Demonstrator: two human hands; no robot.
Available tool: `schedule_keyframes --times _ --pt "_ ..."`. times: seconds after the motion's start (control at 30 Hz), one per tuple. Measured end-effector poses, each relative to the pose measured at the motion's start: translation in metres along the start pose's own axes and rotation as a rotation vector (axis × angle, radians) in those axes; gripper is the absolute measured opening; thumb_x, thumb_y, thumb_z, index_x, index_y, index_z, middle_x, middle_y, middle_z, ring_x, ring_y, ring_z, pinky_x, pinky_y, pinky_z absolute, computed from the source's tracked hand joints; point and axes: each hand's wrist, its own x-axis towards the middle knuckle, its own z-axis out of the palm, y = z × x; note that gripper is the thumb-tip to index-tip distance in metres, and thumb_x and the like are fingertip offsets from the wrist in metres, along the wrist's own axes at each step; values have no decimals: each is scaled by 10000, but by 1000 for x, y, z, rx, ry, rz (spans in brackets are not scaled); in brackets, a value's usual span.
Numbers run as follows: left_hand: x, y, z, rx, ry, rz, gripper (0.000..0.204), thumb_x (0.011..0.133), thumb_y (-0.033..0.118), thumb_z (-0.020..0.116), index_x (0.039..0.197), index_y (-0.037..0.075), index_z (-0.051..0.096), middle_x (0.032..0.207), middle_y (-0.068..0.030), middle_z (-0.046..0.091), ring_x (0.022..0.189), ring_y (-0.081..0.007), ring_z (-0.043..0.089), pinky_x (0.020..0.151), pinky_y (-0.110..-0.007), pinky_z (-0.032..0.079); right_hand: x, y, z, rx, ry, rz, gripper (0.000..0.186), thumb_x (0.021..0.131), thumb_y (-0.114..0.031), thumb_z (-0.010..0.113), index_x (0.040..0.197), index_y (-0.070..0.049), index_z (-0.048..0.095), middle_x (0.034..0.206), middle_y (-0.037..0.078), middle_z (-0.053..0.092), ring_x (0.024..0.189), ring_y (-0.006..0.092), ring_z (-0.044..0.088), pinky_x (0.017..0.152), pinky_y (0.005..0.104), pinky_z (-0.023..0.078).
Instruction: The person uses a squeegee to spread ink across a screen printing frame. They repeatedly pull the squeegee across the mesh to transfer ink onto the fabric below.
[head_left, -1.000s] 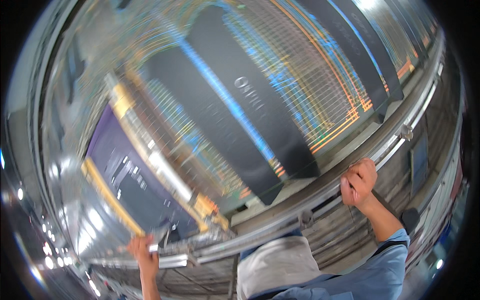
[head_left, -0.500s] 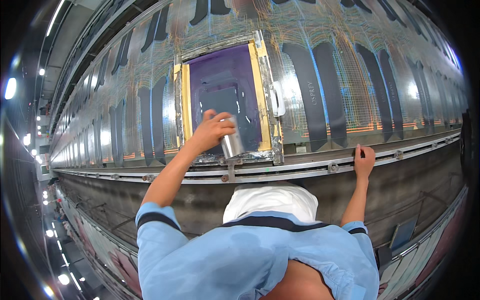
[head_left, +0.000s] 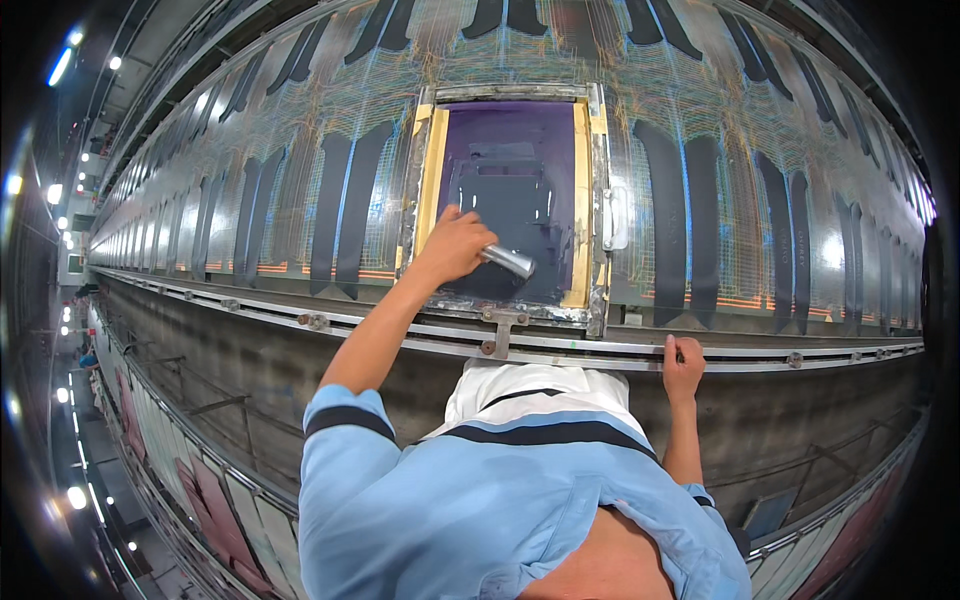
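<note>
My left hand (head_left: pixel 457 247) is closed around a silver metal squeegee (head_left: pixel 510 262), tilted across the near part of a printing screen. The screen's worn metal frame (head_left: pixel 602 160) has yellow tape along its sides and a purple mesh (head_left: pixel 470 125). Dark wet ink (head_left: pixel 505 205) lies on the mesh below and beyond the squeegee. My right hand (head_left: pixel 684 366) is right of the screen, at the metal rail (head_left: pixel 745 364). Its fingers are curled, with nothing visible in them; whether it touches the rail I cannot tell.
Dark, long fabric pieces (head_left: pixel 660 210) lie in pairs along the long table, over coloured grid lines. A white handle (head_left: pixel 617 218) sits on the screen's right side. A metal bracket (head_left: pixel 500 330) at its near edge meets the rail between me and the table.
The squeegee has gone from nearly upright to a sideways slant, its free end swinging right. My right hand has come closer to the screen. The whole view has shifted.
</note>
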Motion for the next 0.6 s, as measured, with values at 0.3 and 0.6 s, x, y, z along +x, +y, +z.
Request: schedule_keyframes --times 0.3,0.6 --pt "-50 10 14 -83 172 -1025 345 818 338 777 961 26 741 893 -213 748 868 -418 733 786 -523 574 9 -6 8 -176 -46 -150 178 906 -160 748 761 -96 667 736 39 652 739 260 621 679 406 422" --pt "-9 82 34 -119 197 -1125 298 827 329 770 906 43 741 826 -231 735 859 -447 734 784 -538 576 6 -6 11 -259 -56 -98 169 892 -179 747 757 -106 675 736 37 654 731 271 623 669 422 436"
